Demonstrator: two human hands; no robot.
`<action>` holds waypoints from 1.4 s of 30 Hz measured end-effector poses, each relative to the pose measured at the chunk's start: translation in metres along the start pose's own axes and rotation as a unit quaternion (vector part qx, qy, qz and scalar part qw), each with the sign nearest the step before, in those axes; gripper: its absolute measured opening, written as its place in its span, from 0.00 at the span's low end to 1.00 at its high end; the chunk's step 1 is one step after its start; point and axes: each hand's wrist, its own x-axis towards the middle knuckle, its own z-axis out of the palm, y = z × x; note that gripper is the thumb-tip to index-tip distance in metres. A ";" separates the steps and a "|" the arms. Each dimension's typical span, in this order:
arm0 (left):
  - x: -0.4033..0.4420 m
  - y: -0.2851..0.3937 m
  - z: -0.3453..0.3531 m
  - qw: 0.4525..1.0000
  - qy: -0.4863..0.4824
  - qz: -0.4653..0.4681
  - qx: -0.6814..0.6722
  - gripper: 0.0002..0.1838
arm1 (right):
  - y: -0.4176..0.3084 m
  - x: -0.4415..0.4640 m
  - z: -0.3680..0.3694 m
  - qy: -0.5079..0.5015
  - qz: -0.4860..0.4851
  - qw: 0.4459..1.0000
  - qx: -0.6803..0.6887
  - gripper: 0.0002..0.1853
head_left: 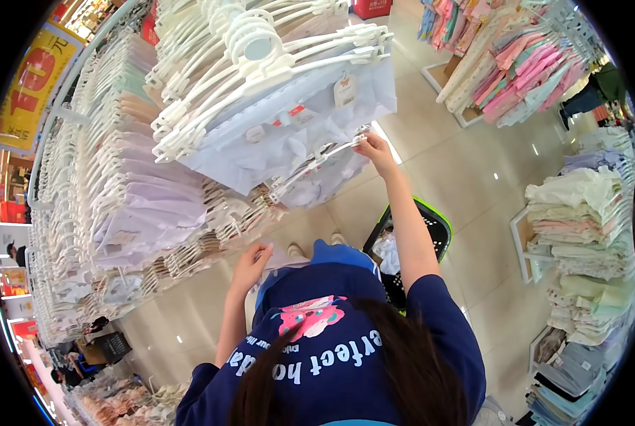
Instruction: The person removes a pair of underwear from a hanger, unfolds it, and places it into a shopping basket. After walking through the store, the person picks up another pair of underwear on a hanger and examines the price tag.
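Observation:
My right hand (378, 152) is closed on the end of a white hanger (332, 152) at the lower front of the rack. From that hanger hangs a pale garment (321, 181). Just above it, light blue garments (261, 135) with paper tags hang on white hangers (243, 78). My left hand (252, 264) is near my waist, its fingers loosely curled beside a pale cloth (285, 260); whether it holds the cloth is unclear.
A black basket with a green rim (438, 213) stands on the floor to my right, with white cloth inside. Lilac garments (147, 192) hang at the left. Racks of pink clothes (523, 78) and folded-looking pale clothes (580, 220) stand at the right. A person (591, 92) is at the far right.

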 end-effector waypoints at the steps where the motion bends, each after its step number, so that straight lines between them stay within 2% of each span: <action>1: 0.001 0.005 0.000 1.000 -0.007 0.002 0.006 0.16 | 0.000 0.003 0.004 0.002 -0.007 1.000 -0.009 0.14; 5: 0.002 0.022 0.000 0.999 -0.019 -0.002 0.034 0.15 | -0.007 0.005 0.008 -0.014 -0.002 1.000 0.022 0.11; 9: 0.004 0.010 -0.001 1.000 -0.024 0.017 0.008 0.14 | -0.002 -0.001 -0.005 -0.041 0.026 0.996 0.079 0.11; 12: 0.006 0.001 0.000 0.999 -0.022 0.034 -0.017 0.14 | -0.002 -0.005 -0.007 -0.077 0.035 0.994 0.069 0.11; 17: 0.011 0.001 -0.008 0.999 -0.053 0.013 0.003 0.13 | -0.003 -0.001 -0.001 -0.043 0.051 0.997 0.038 0.11; 20: 0.013 0.000 -0.011 0.997 -0.046 0.062 -0.012 0.12 | 0.007 -0.003 -0.001 -0.021 0.053 0.998 0.025 0.14; 24: 0.010 0.019 -0.025 0.990 -0.113 0.079 0.036 0.11 | 0.004 -0.023 0.011 0.016 0.051 0.997 0.049 0.21; 27: 0.008 0.035 -0.027 0.984 -0.134 0.112 0.026 0.10 | 0.018 -0.048 0.018 0.112 0.042 0.990 0.076 0.25; 30: 0.009 0.056 -0.036 0.974 -0.126 0.188 0.012 0.08 | 0.051 -0.086 0.037 0.124 0.039 0.991 -0.025 0.25; 32: 0.014 0.066 -0.045 0.969 -0.129 0.209 -0.013 0.07 | 0.070 -0.119 0.075 0.004 0.069 0.981 -0.180 0.28; 34: 0.018 0.072 -0.055 0.964 -0.135 0.219 -0.071 0.07 | 0.054 -0.165 0.137 -0.077 0.119 0.984 -0.108 0.32; 36: 0.020 0.078 -0.063 0.951 -0.145 0.222 -0.161 0.07 | 0.057 -0.198 0.173 -0.138 0.098 0.985 -0.015 0.37; 38: 0.019 0.085 -0.071 0.922 -0.182 0.278 -0.198 0.07 | 0.041 -0.225 0.212 -0.121 0.059 0.983 -0.124 0.41; 39: 0.017 0.088 -0.073 0.902 -0.205 0.305 -0.227 0.06 | 0.044 -0.233 0.226 -0.076 -0.011 0.974 -0.214 0.42; 42: 0.011 0.091 -0.084 0.839 -0.293 0.371 -0.269 0.06 | 0.036 -0.236 0.257 0.087 -0.060 0.955 -0.276 0.39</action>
